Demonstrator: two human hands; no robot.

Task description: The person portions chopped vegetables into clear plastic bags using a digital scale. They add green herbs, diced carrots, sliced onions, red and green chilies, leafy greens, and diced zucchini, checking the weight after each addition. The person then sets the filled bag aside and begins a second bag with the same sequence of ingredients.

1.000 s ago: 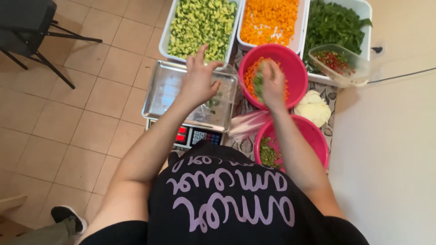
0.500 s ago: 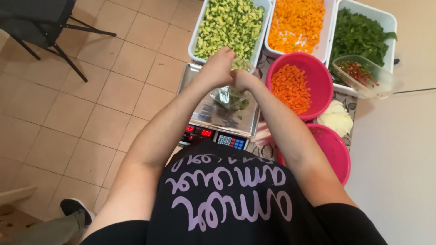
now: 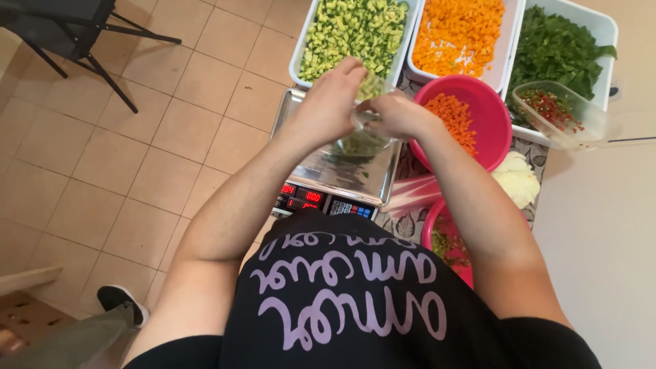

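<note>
Clear plastic cup (image 3: 362, 137) sits between both hands, low over the steel scale pan (image 3: 321, 171). Left hand (image 3: 328, 102) is curled around the cup's far side, fingers closed on the rim. Right hand (image 3: 396, 115) pinches the near rim, fingers narrow; cannot tell if anything else is in that pinch. Cup holds chopped green bits, partly hidden by the hands. Cannot tell whether the cup base touches the pan or hangs just above it.

Scale display (image 3: 304, 198) sits at the pan's front edge, red digits lit, keypad beside it.

Behind the hands: white tub of diced cucumber (image 3: 345, 31), touching the pan's back edge. Just right of it, a white tub of diced carrot (image 3: 458, 31). Further right, a white tub of chopped greens (image 3: 557, 48), with a small clear box of chopped red chilli (image 3: 557, 109) resting on its near rim.

Right of the pan: pink bowl (image 3: 488, 119) with diced carrot inside, right forearm crossing its near edge. Below it, something white and lumpy (image 3: 516, 179) on the patterned cloth, then a second pink bowl (image 3: 444, 239) with mixed vegetables, mostly hidden under the arm.

Tiled floor (image 3: 137, 150) left of the table; black chair legs (image 3: 102, 48) top left; a dark shoe (image 3: 116, 298) bottom left.
</note>
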